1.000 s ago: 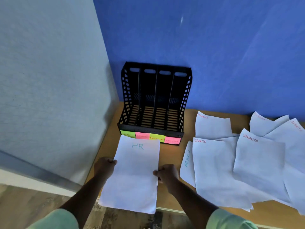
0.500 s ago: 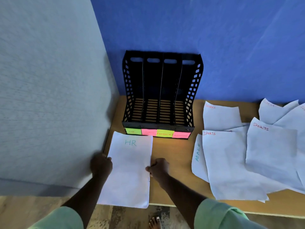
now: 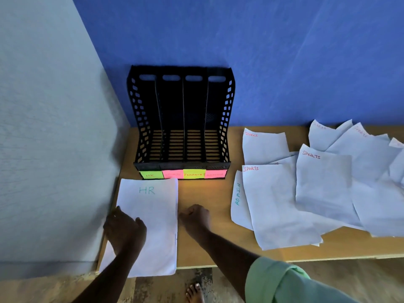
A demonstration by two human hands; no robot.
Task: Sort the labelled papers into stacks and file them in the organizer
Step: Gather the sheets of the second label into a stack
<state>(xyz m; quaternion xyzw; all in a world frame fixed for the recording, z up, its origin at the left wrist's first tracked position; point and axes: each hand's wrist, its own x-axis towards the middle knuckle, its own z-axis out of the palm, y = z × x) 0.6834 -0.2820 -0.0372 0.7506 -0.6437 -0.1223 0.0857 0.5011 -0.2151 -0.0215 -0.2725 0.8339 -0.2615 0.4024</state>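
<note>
A white stack of papers labelled HR (image 3: 153, 211) lies flat at the table's left end, its near edge overhanging the table. My left hand (image 3: 124, 228) rests on the stack's left side with fingers spread. My right hand (image 3: 195, 216) sits curled on the table just right of the stack, holding nothing. Behind the stack stands the black four-slot organizer (image 3: 225, 119), empty, with sticky labels HR, an unreadable pink one, FINANCE and another pink one. Loose sheets marked SPORTS (image 3: 279, 206), SPORTS (image 3: 323, 178), FINANCE (image 3: 264, 147) and ADMIN (image 3: 238, 197) lie spread at the right.
A pale grey wall (image 3: 54, 138) runs tight along the table's left edge, and a blue wall (image 3: 262, 51) stands behind the organizer. More overlapping sheets (image 3: 371, 162) cover the far right. The wooden table's front edge (image 3: 328, 256) is near; a bare foot (image 3: 194, 293) shows below.
The HR stack has been set down flat by the left wall. My right hand let go of it and drew aside; my left hand moved on top of it.
</note>
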